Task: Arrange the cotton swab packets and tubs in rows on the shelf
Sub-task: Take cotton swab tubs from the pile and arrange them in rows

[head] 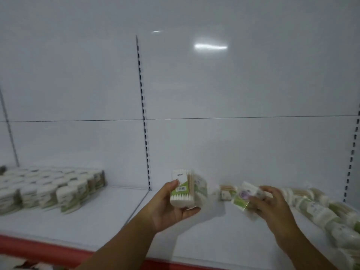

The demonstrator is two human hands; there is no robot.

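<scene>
The left hand (171, 207) grips a clear cotton swab packet (184, 189) upright above the white shelf (109, 217); thumb and fingers curl around its lower part. Inside, wooden sticks with white cotton tips are visible, standing vertical. The right hand (272, 205) holds a second packet (243, 195) with a green and purple label; it is blurred, so its contents I cannot tell. Between the hands a small packet (227, 191) lies on the shelf. At far left, packets stand in neat rows (48, 188). At right, a loose pile of packets (321, 207) lies along the shelf. A red strip (39, 248) runs along the front edge.
</scene>
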